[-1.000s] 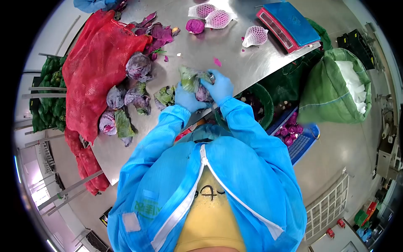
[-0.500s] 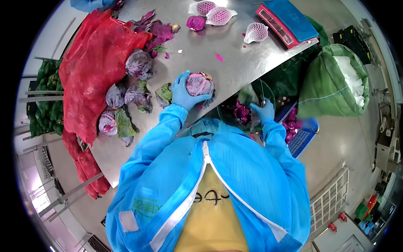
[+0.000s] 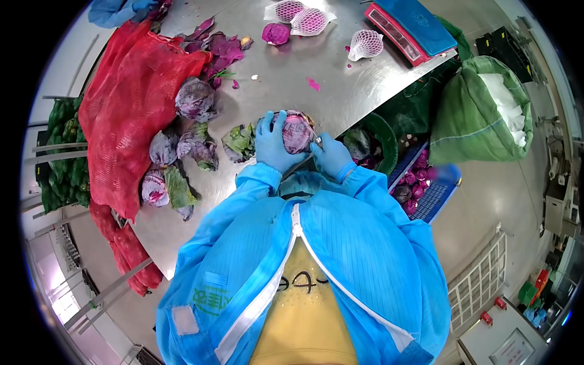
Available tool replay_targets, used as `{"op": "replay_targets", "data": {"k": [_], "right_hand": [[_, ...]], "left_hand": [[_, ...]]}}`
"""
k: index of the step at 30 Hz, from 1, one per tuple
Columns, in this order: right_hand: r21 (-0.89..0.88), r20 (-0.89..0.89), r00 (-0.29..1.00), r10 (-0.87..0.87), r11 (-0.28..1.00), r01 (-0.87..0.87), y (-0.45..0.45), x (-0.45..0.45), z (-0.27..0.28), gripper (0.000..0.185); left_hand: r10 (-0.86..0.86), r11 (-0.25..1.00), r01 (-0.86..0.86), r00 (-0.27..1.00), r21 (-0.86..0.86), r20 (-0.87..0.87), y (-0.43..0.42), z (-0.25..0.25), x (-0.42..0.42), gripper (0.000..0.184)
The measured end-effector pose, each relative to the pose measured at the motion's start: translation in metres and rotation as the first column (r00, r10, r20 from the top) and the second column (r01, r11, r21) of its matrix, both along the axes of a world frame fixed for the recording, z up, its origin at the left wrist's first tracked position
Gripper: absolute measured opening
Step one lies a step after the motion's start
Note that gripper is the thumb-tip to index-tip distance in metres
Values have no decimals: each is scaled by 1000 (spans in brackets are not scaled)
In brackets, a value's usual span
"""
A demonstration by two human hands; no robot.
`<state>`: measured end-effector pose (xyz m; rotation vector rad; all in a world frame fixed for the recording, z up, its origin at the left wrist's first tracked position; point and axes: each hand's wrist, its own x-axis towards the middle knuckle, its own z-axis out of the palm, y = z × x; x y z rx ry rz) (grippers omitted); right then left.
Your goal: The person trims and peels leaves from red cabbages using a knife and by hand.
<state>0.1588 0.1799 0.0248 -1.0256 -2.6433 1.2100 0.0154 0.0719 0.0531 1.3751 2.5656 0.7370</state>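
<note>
My left hand, in a blue glove, is wrapped round the left side of a red cabbage at the table's near edge. My right hand, gloved too, grips a knife, its thin blade against the cabbage's right side. Much of the handle is hidden by the fingers. Left of my left hand lies a loose green-purple cabbage leaf. Further left are several more cabbages, including a dark one and one with a green outer leaf.
A red mesh sack lies along the table's left side. Net-wrapped cabbages and a blue-and-red scale stand at the back. Below the right edge are a green bin, a blue crate and a green sack.
My right hand has come from over the green bin to the cabbage, bringing the knife against it. The leaf piece near that hand now lies in the bin. My left hand still holds the cabbage.
</note>
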Motion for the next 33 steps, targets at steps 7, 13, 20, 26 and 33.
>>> {"op": "replay_targets", "data": {"k": [7, 13, 20, 26, 33], "right_hand": [[-248, 7, 1000, 15, 969, -13, 8, 4, 9, 31], [-373, 107, 992, 60, 928, -16, 18, -3, 1, 25], [-336, 238, 967, 89, 942, -4, 23, -16, 0, 34], [-208, 312, 941, 131, 976, -67, 18, -12, -4, 35], [-168, 273, 957, 98, 984, -53, 18, -13, 5, 30]], "left_hand": [[-10, 1000, 9, 996, -12, -84, 5, 0, 5, 105], [-44, 998, 40, 995, -47, -89, 8, 4, 8, 104], [-15, 999, 12, 991, -30, -135, 9, 9, 13, 99], [-33, 999, 28, 994, -46, -109, 15, 6, 8, 101], [-136, 983, 138, 990, -124, 24, 18, 6, -14, 106]]}}
